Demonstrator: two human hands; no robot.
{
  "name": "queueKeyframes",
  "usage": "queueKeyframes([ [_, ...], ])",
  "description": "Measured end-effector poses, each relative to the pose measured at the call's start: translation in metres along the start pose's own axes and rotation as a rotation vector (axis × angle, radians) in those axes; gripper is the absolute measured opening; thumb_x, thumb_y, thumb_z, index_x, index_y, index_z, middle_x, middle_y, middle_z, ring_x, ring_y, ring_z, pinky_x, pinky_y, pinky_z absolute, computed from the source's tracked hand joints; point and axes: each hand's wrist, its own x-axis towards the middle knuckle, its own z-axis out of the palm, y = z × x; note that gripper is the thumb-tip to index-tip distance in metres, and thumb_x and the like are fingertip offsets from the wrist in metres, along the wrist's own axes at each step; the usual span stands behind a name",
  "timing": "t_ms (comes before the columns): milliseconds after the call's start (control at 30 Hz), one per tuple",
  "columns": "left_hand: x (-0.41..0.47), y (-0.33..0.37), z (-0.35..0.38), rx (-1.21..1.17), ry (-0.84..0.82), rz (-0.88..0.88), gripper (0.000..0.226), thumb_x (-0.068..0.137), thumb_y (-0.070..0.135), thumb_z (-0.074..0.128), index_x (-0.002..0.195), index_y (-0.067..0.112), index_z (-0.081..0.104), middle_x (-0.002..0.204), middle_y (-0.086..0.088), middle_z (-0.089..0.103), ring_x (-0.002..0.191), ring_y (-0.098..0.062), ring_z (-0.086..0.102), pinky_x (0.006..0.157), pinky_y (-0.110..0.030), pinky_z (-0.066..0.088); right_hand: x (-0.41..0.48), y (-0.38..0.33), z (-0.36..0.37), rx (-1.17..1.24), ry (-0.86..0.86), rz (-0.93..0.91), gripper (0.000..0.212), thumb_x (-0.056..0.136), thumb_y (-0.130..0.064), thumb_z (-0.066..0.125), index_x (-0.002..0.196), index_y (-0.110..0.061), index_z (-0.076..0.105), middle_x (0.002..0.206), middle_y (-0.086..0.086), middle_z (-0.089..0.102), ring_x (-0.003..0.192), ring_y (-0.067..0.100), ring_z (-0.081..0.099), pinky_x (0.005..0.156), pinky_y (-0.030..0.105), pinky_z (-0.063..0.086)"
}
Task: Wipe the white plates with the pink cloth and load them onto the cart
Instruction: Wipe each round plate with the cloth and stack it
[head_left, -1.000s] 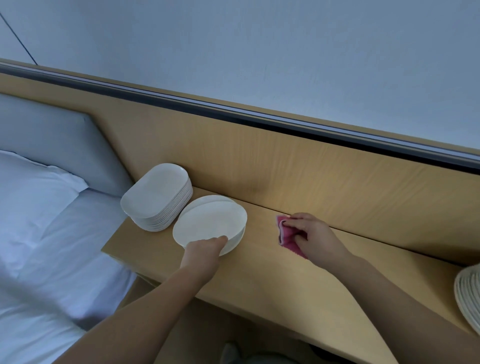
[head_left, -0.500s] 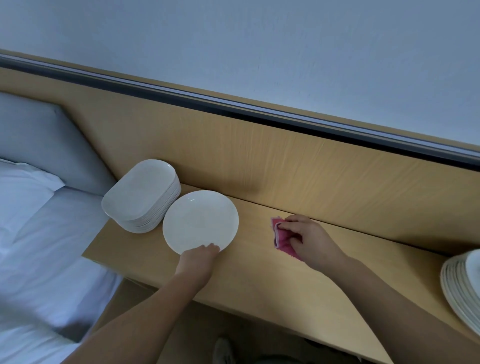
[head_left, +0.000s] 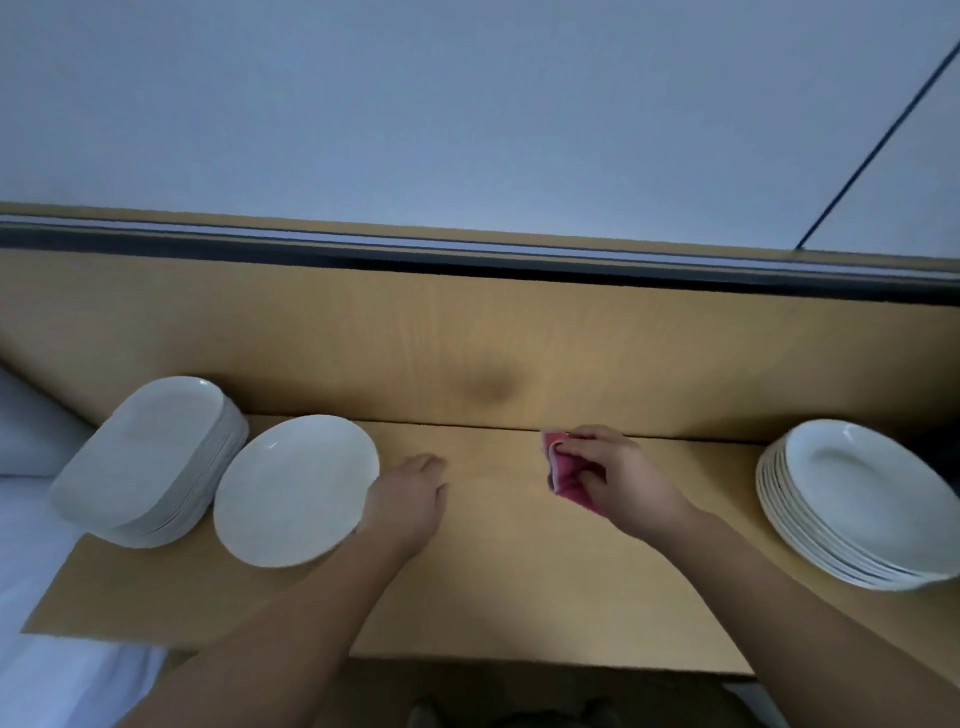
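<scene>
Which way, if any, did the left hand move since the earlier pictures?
Yes. The left hand moved right along the round plate, farther from the oval plate stack.

A bedroom, likely a hotel room: a bed (head_left: 31, 519) with white linen fills the frame's lower left, beside a wooden tabletop (head_left: 493, 597) under a matching wall panel (head_left: 467, 353) and plain wall (head_left: 415, 104).
</scene>
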Motion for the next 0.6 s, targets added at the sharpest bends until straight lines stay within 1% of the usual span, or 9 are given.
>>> queueKeyframes([
  [67, 0.021, 0.038, -0.002, -0.002, 0.027, 0.091, 0.036, 0.101, 0.031, 0.036, 0.133, 0.02, 0.048, 0.136, 0.003, 0.05, 0.123, -0.018, 0.047, 0.09, -0.031, 0.042, -0.015, 0.019, -0.023, 0.003, 0.064, 0.053, 0.044, 0.08, 0.008, 0.054, 0.116, -0.014, 0.069, 0.124, 0.0, 0.057, 0.112, 0.017, 0.055, 0.091, 0.013, 0.039],
  [100, 0.032, 0.058, -0.002, -0.007, 0.044, 0.131, 0.034, 0.1, 0.031, 0.038, 0.13, 0.019, 0.051, 0.132, 0.003, 0.053, 0.12, -0.019, 0.049, 0.089, -0.031, 0.044, -0.024, 0.029, -0.036, -0.01, 0.1, 0.081, 0.044, 0.08, 0.008, 0.055, 0.116, -0.012, 0.069, 0.125, 0.002, 0.057, 0.113, 0.017, 0.055, 0.09, 0.01, 0.036],
  [200, 0.06, 0.122, 0.005, -0.051, 0.065, 0.263, 0.031, 0.097, 0.029, 0.046, 0.123, 0.017, 0.057, 0.124, -0.001, 0.06, 0.115, -0.024, 0.054, 0.087, -0.035, 0.047, -0.054, 0.06, -0.072, -0.017, 0.198, 0.154, 0.042, 0.081, 0.006, 0.058, 0.117, -0.013, 0.069, 0.126, 0.003, 0.057, 0.113, 0.017, 0.054, 0.092, 0.014, 0.033],
  [267, 0.075, 0.162, 0.011, -0.06, 0.061, 0.348, 0.028, 0.095, 0.028, 0.049, 0.118, 0.014, 0.06, 0.116, -0.004, 0.063, 0.109, -0.027, 0.056, 0.082, -0.037, 0.049, -0.073, 0.082, -0.092, -0.02, 0.252, 0.21, 0.04, 0.084, 0.004, 0.058, 0.118, -0.014, 0.068, 0.127, 0.0, 0.056, 0.112, 0.014, 0.053, 0.09, 0.013, 0.033],
  [333, 0.086, 0.202, 0.019, -0.078, 0.061, 0.426, 0.027, 0.095, 0.029, 0.05, 0.115, 0.013, 0.061, 0.112, -0.005, 0.064, 0.105, -0.028, 0.058, 0.079, -0.039, 0.05, -0.094, 0.106, -0.11, -0.048, 0.308, 0.263, 0.039, 0.085, 0.001, 0.059, 0.119, -0.016, 0.068, 0.13, -0.001, 0.056, 0.114, 0.016, 0.053, 0.089, 0.015, 0.033],
  [400, 0.093, 0.241, 0.028, -0.088, 0.047, 0.476, 0.03, 0.097, 0.031, 0.046, 0.119, 0.016, 0.058, 0.114, -0.003, 0.063, 0.105, -0.026, 0.058, 0.079, -0.038, 0.05, -0.115, 0.131, -0.127, -0.067, 0.337, 0.318, 0.039, 0.087, -0.001, 0.058, 0.121, -0.018, 0.067, 0.132, -0.001, 0.055, 0.117, 0.018, 0.051, 0.091, 0.018, 0.034],
  [500, 0.103, 0.301, 0.043, -0.097, 0.003, 0.516, 0.034, 0.099, 0.033, 0.04, 0.127, 0.017, 0.053, 0.115, -0.004, 0.062, 0.102, -0.026, 0.059, 0.078, -0.037, 0.049, -0.145, 0.169, -0.154, -0.036, 0.382, 0.385, 0.041, 0.088, 0.003, 0.054, 0.121, -0.016, 0.066, 0.131, 0.0, 0.054, 0.119, 0.019, 0.05, 0.097, 0.024, 0.039],
  [567, 0.106, 0.32, 0.046, -0.098, -0.032, 0.493, 0.037, 0.101, 0.034, 0.037, 0.131, 0.017, 0.047, 0.115, -0.006, 0.061, 0.101, -0.028, 0.059, 0.076, -0.035, 0.048, -0.152, 0.179, -0.162, -0.024, 0.396, 0.4, 0.041, 0.087, 0.004, 0.054, 0.121, -0.014, 0.066, 0.132, 0.001, 0.054, 0.121, 0.018, 0.05, 0.1, 0.025, 0.04],
  [600, 0.109, 0.335, 0.051, -0.101, -0.05, 0.485, 0.038, 0.101, 0.035, 0.036, 0.133, 0.016, 0.045, 0.115, -0.007, 0.061, 0.101, -0.028, 0.059, 0.073, -0.034, 0.045, -0.159, 0.187, -0.169, -0.025, 0.397, 0.411, 0.041, 0.087, 0.004, 0.054, 0.121, -0.014, 0.066, 0.133, 0.0, 0.053, 0.121, 0.018, 0.05, 0.1, 0.024, 0.039],
])
